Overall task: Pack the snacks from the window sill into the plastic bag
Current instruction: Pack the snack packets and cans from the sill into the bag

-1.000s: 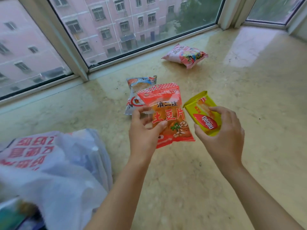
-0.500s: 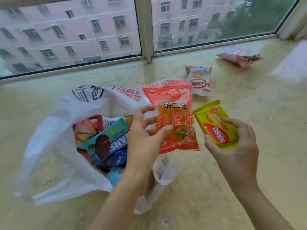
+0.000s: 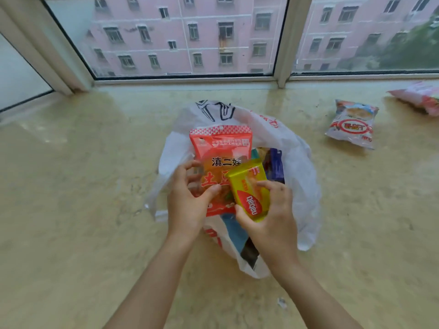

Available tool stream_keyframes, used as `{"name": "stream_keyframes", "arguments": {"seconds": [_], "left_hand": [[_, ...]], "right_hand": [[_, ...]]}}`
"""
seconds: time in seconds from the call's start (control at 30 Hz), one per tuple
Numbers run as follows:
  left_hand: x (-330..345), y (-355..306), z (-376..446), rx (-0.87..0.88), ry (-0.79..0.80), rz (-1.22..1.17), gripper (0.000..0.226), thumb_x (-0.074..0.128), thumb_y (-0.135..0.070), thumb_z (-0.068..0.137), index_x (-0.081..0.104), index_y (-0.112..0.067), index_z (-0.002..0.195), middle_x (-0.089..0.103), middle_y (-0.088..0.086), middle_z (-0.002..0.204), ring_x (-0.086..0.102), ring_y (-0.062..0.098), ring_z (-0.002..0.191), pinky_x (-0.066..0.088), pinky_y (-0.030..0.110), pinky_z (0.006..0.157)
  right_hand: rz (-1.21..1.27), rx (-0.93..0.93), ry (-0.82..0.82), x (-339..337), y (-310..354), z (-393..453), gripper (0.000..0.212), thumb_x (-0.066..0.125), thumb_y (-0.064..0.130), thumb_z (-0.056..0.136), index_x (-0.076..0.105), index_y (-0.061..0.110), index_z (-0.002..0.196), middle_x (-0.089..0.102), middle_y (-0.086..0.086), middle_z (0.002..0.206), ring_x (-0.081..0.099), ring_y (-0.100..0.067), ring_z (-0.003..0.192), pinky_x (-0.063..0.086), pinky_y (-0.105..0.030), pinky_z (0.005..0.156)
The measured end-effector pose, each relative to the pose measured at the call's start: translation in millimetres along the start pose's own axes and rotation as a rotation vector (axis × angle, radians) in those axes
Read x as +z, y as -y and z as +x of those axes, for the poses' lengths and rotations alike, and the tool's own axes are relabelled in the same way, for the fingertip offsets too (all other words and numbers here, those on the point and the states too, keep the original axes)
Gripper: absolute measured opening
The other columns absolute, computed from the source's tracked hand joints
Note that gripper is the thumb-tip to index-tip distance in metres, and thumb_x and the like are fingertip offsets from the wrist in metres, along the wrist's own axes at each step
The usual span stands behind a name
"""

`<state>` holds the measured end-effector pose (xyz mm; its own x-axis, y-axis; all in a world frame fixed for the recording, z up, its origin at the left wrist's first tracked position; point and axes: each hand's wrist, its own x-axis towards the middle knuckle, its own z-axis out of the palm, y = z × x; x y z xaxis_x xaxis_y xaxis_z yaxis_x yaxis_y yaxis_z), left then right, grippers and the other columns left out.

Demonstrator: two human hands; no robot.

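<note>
Left hand (image 3: 187, 205) pinches the red-orange chip packet (image 3: 221, 150) and right hand (image 3: 268, 217) grips the yellow wafer pack (image 3: 249, 188), both held right over the open mouth of the white plastic bag (image 3: 297, 167), which lies on the window sill (image 3: 71, 186) with several snacks already inside. Risk: the floppy bag rim could fold under the two packets if they are let go together, so one slides off onto the sill. Count: two snacks in hand, two left on the sill, a white packet (image 3: 351, 124) and a pink packet (image 3: 420, 96) well off to the right.
</note>
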<state>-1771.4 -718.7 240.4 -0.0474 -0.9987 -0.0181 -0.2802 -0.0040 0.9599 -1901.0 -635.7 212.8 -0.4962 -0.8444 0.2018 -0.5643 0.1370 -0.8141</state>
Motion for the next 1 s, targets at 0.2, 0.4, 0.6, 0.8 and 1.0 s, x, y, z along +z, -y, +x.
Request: {"name": "stream_keyframes", "arguments": {"seconds": [0.2,0.4,0.6,0.8,1.0], "left_hand": [[11.6,0.4,3.2,0.034,0.041,0.05,0.067,0.084,-0.015,0.069,0.043,-0.043,0.115,0.059,-0.016,0.096,0.063,0.001,0.084,0.058,0.04,0.074],[31.9,1.3,-6.1,0.024,0.14,0.132,0.075,0.081,-0.019,0.073,0.031,-0.046,0.123,0.06,-0.018,0.095,0.063,-0.001,0.085,0.057,0.035,0.079],[43.9,9.5,-2.2,0.607,-0.035,0.634,0.115,0.087,-0.028,0.061,0.009,-0.033,0.146,0.012,0.006,0.151,0.014,0.021,0.143,0.023,0.043,0.115],[58.6,20.7,0.3,0.939,0.128,1.141,0.088,0.066,-0.063,0.074,0.034,-0.027,0.148,0.025,0.005,0.157,0.021,0.025,0.145,0.013,0.05,0.117],[62.2,50.9,-8.2,0.907,0.101,1.211,0.074,0.041,-0.068,0.087,0.026,-0.033,0.15,0.021,0.003,0.158,0.02,0.024,0.146,0.017,0.048,0.116]], "right_hand": [[-0.267,0.079,-0.042,-11.9,-30.4,11.4,0.057,0.074,0.04,0.075,0.041,0.032,0.121,0.045,0.006,0.118,0.059,-0.018,0.091,0.044,-0.029,0.061],[-0.257,0.277,0.047,-31.3,-54.1,20.0,0.056,0.068,0.039,0.085,0.04,0.023,0.131,0.061,0.002,0.121,0.06,-0.022,0.105,0.037,-0.028,0.071],[-0.33,0.154,0.054,-45.5,-47.4,17.3,0.068,0.07,0.03,0.083,0.036,0.026,0.142,0.052,0.001,0.137,0.054,-0.022,0.117,0.043,-0.03,0.073],[-0.418,-0.189,-0.043,-45.7,-41.2,12.6,0.063,0.071,0.018,0.078,0.049,0.016,0.138,0.045,-0.002,0.145,0.05,-0.019,0.127,0.053,-0.034,0.086],[-0.507,-0.286,-0.021,-46.9,-52.9,6.2,0.068,0.077,0.012,0.073,0.052,0.01,0.136,0.047,-0.012,0.144,0.051,-0.025,0.127,0.053,-0.037,0.091]]}}
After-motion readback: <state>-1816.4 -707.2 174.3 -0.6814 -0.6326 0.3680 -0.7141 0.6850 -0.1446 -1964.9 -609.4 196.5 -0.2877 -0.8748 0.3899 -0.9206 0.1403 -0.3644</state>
